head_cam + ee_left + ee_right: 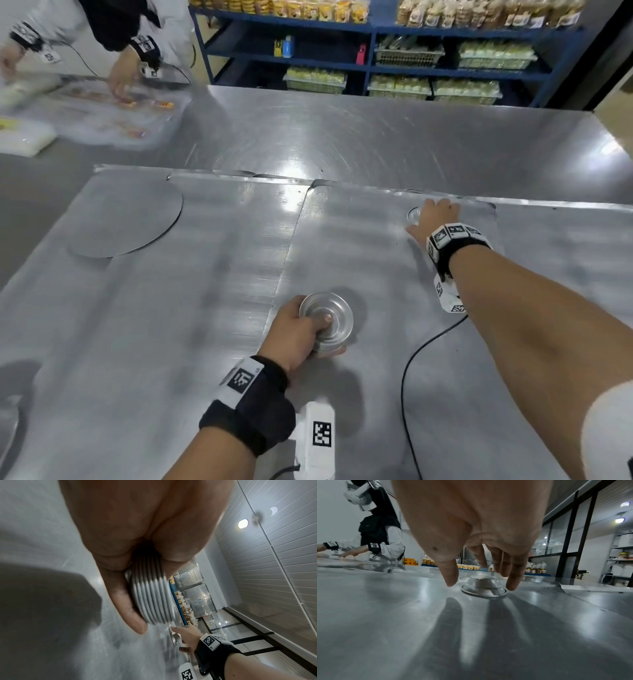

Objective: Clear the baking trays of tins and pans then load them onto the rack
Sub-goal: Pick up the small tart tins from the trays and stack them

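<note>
My left hand (318, 334) grips a stack of several small round metal tins (327, 320), thumb inside the top one, low over the middle baking tray (359, 246). The left wrist view shows the stack's (152, 599) ribbed rims between my fingers (137, 623). My right hand (428, 216) hovers open at the tray's far right corner, over a single upturned tin (413, 215). From the right wrist camera, thumb (452, 577) and fingers (513, 580) are spread either side of that tin (483, 588), not clearly touching it. A flat round disc (126, 216) lies on the left tray (171, 291).
The trays lie side by side on a steel table (342, 137), with a third tray (565, 246) at the right. Another person (130, 68) handles clear packets (102, 109) at the far left. Blue shelves (370, 65) of packed goods stand behind. A black cable (407, 377) trails from my right wrist.
</note>
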`<state>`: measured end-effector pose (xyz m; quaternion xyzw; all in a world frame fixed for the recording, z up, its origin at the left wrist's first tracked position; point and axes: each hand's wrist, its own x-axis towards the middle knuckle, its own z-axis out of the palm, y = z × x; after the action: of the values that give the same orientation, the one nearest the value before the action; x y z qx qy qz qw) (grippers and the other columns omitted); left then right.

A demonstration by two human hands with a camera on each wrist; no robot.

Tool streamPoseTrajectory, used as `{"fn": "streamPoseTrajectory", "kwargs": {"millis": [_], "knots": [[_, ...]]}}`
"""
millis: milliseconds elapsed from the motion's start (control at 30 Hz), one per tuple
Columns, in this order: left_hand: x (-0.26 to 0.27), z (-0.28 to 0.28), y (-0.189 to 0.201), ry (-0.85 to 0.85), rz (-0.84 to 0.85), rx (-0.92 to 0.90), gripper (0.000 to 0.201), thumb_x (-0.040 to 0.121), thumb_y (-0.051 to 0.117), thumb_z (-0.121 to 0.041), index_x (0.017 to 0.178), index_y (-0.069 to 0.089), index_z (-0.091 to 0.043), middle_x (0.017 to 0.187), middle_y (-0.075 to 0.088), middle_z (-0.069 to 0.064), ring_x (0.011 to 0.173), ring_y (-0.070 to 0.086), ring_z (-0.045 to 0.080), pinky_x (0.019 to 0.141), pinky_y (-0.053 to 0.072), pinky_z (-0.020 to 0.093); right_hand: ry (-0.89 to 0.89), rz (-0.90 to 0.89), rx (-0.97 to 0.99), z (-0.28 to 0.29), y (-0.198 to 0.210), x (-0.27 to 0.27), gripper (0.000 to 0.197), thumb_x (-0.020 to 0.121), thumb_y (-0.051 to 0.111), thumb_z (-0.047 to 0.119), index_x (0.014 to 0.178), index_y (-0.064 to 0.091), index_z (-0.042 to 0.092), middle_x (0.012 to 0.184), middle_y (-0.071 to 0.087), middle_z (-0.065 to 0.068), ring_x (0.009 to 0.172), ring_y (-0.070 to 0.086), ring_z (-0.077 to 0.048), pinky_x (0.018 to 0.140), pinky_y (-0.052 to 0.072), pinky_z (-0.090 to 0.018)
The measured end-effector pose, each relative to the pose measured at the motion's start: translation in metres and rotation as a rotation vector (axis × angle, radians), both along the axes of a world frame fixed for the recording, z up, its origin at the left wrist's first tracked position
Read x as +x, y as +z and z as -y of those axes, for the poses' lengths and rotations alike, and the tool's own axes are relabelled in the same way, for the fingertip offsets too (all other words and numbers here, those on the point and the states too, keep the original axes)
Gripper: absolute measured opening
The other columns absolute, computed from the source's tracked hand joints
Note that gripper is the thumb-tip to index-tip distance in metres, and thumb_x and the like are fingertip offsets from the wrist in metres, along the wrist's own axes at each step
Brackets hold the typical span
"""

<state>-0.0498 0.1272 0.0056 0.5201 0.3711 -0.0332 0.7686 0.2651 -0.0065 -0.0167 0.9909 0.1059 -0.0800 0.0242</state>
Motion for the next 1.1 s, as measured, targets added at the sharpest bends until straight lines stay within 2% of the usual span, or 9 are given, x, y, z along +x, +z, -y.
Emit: {"fn": "streamPoseTrajectory", "kwargs": {"millis": [133, 233, 300, 433, 533, 667, 800, 967, 1100], "knots": [[0.000, 0.005, -0.005, 0.021, -0.005, -0.001, 0.022, 0.093, 0.058, 0.009, 0.111, 0.062, -0.002, 0.104, 0.066, 0.020, 0.080, 0.070, 0.031, 0.071, 0.062, 0.053, -0.001, -0.009, 0.021, 0.006, -0.010, 0.014, 0.044, 0.092, 0.049, 0.039, 0.126, 0.055, 0.012, 0.126, 0.052, -0.017, 0.119, 0.046, -0.036, 0.097, 0.033, -0.041], [-0.006, 0.008, -0.006, 0.028, -0.008, 0.009, 0.023, 0.093, 0.058, 0.009, 0.113, 0.062, -0.002, 0.106, 0.066, 0.021, 0.081, 0.070, 0.031, 0.072, 0.062, 0.055, -0.061, -0.023, 0.164, 0.011, -0.022, 0.018, 0.061, 0.077, 0.047, 0.049, 0.122, 0.054, 0.008, 0.119, 0.054, -0.016, 0.118, 0.047, -0.038, 0.088, 0.038, -0.043], [-0.011, 0.010, -0.006, 0.031, -0.010, 0.014, 0.024, 0.093, 0.058, 0.009, 0.114, 0.062, -0.003, 0.107, 0.066, 0.021, 0.081, 0.070, 0.031, 0.072, 0.062, 0.055, -0.093, -0.003, 0.229, 0.014, -0.018, 0.008, 0.066, 0.076, 0.060, 0.052, 0.121, 0.047, 0.004, 0.118, 0.055, -0.018, 0.118, 0.047, -0.039, 0.090, 0.042, -0.043], [-0.021, 0.016, -0.001, 0.030, -0.017, 0.001, 0.026, 0.093, 0.058, 0.009, 0.115, 0.060, -0.003, 0.109, 0.065, 0.022, 0.080, 0.070, 0.032, 0.073, 0.062, 0.057, -0.043, -0.047, 0.308, 0.015, 0.005, -0.027, 0.085, 0.066, 0.084, 0.047, 0.125, 0.043, 0.002, 0.119, 0.058, -0.020, 0.114, 0.054, -0.040, 0.089, 0.049, -0.041], [-0.031, 0.018, 0.005, 0.015, -0.007, -0.010, 0.024, 0.093, 0.057, 0.011, 0.111, 0.061, -0.004, 0.107, 0.065, 0.021, 0.069, 0.072, 0.028, 0.073, 0.061, 0.058, -0.015, -0.064, 0.353, 0.010, 0.019, -0.061, 0.079, 0.069, 0.083, 0.044, 0.124, 0.046, 0.003, 0.117, 0.060, -0.018, 0.109, 0.059, -0.037, 0.086, 0.051, -0.037], [-0.055, 0.016, 0.016, -0.002, -0.002, -0.018, 0.026, 0.092, 0.056, 0.011, 0.110, 0.063, -0.006, 0.116, 0.064, 0.026, 0.084, 0.068, 0.037, 0.070, 0.062, 0.056, 0.017, -0.062, 0.473, -0.004, 0.045, -0.117, 0.072, 0.066, 0.086, 0.040, 0.118, 0.049, 0.007, 0.116, 0.059, -0.015, 0.103, 0.062, -0.033, 0.082, 0.052, -0.034], [-0.083, 0.012, 0.024, -0.002, -0.008, -0.034, 0.028, 0.089, 0.059, 0.007, 0.114, 0.063, -0.005, 0.123, 0.062, 0.029, 0.093, 0.066, 0.044, 0.072, 0.061, 0.056, 0.085, -0.068, 0.591, -0.016, 0.068, -0.176, 0.079, 0.063, 0.085, 0.038, 0.129, 0.049, 0.014, 0.125, 0.056, -0.010, 0.114, 0.056, -0.028, 0.091, 0.050, -0.033], [-0.110, 0.007, 0.038, -0.005, 0.000, -0.100, 0.025, 0.094, 0.067, -0.020, 0.115, 0.066, -0.006, 0.126, 0.062, 0.023, 0.108, 0.066, 0.046, 0.069, 0.062, 0.050, 0.131, -0.069, 0.808, -0.015, 0.084, -0.252, 0.074, 0.058, 0.085, 0.046, 0.122, 0.054, 0.026, 0.118, 0.054, -0.001, 0.105, 0.059, -0.020, 0.088, 0.053, -0.032], [-0.125, 0.004, 0.049, -0.029, -0.018, -0.156, 0.046, 0.095, 0.063, -0.051, 0.112, 0.071, -0.009, 0.120, 0.069, 0.024, 0.089, 0.072, 0.041, 0.069, 0.062, 0.051, 0.136, -0.004, 1.019, -0.011, 0.091, -0.317, 0.066, 0.059, 0.088, 0.043, 0.113, 0.052, 0.031, 0.115, 0.047, 0.002, 0.098, 0.060, -0.013, 0.083, 0.054, -0.025]]}}
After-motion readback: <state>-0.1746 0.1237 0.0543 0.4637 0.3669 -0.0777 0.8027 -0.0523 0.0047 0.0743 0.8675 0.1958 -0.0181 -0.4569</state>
